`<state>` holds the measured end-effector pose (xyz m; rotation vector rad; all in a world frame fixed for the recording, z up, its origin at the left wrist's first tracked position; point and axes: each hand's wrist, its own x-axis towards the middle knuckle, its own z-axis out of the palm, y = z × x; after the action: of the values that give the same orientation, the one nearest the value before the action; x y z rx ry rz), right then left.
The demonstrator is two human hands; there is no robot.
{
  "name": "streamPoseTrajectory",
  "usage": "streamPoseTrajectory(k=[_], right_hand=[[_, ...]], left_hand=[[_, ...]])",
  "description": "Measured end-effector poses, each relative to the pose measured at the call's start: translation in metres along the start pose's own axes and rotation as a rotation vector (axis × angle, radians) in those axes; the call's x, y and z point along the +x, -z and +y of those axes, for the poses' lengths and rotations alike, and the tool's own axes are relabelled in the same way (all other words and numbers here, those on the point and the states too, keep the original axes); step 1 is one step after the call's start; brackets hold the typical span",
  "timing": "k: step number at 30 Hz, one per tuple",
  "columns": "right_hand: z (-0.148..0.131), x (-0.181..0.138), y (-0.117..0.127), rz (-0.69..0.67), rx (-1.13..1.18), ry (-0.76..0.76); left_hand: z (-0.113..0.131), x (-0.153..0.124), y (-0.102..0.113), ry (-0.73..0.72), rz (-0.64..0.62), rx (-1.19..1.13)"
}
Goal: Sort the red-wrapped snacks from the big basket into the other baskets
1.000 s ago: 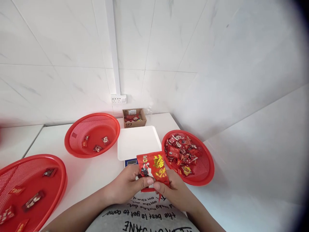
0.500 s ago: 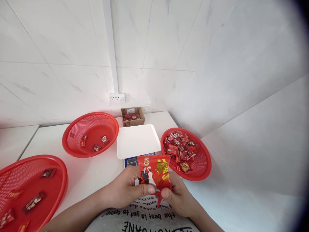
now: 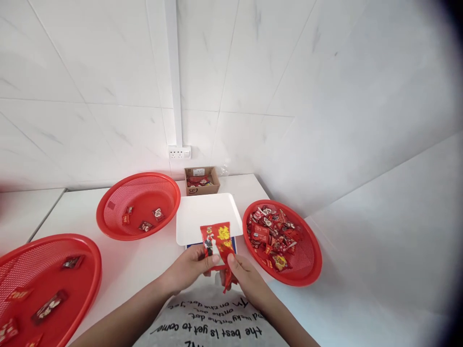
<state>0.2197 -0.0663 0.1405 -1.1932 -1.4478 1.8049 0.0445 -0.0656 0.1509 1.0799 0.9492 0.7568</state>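
Note:
Between my hands is a red candy packet (image 3: pixel 218 238) with a bride-and-groom picture and yellow characters on its front. My left hand (image 3: pixel 191 267) grips its left side, the thumb flat across the lower front. On the right side, my right hand (image 3: pixel 246 277) pinches the packet near its lower corner, where a crumpled red end hangs down. Just beyond the packet lies the white tray (image 3: pixel 195 217) of a scale, whose blue body (image 3: pixel 233 243) is mostly covered. The fingers behind the packet are partly hidden.
Right of the tray, a red basket (image 3: pixel 311 270) holds many wrapped sweets. Two more red baskets, one at the back left (image 3: pixel 104 193) and one at the front left (image 3: pixel 94 270), hold several sweets each. A cardboard box (image 3: pixel 204 189) of red packets stands by the wall.
Both hands have lifted the packet up and slightly left, farther from my body and over the tray's front edge. It is now tilted and more creased. The camera view has shifted slightly.

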Motion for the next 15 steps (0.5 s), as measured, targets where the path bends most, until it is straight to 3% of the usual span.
streamPoseTrajectory(k=[3, 6, 8, 11, 13, 15], right_hand=[[0.018, 0.007, 0.005, 0.016, 0.205, -0.163], [0.027, 0.009, 0.01, 0.028, 0.298, -0.264], [0.028, 0.009, 0.013, 0.033, 0.33, -0.296], [0.027, 0.011, 0.013, 0.03, 0.375, -0.283], [0.027, 0.015, 0.012, 0.046, 0.398, -0.245], [0.026, 0.017, 0.01, 0.082, 0.401, -0.191]], left_hand=[[-0.023, 0.016, 0.024, 0.066, 0.303, -0.062], [-0.037, 0.027, 0.064, -0.001, 0.629, -0.054], [-0.039, 0.031, 0.092, -0.019, 0.718, -0.041], [-0.035, 0.031, 0.111, 0.016, 0.692, -0.058], [-0.031, 0.029, 0.101, 0.062, 0.586, -0.049], [-0.027, 0.027, 0.076, 0.09, 0.408, -0.01]])
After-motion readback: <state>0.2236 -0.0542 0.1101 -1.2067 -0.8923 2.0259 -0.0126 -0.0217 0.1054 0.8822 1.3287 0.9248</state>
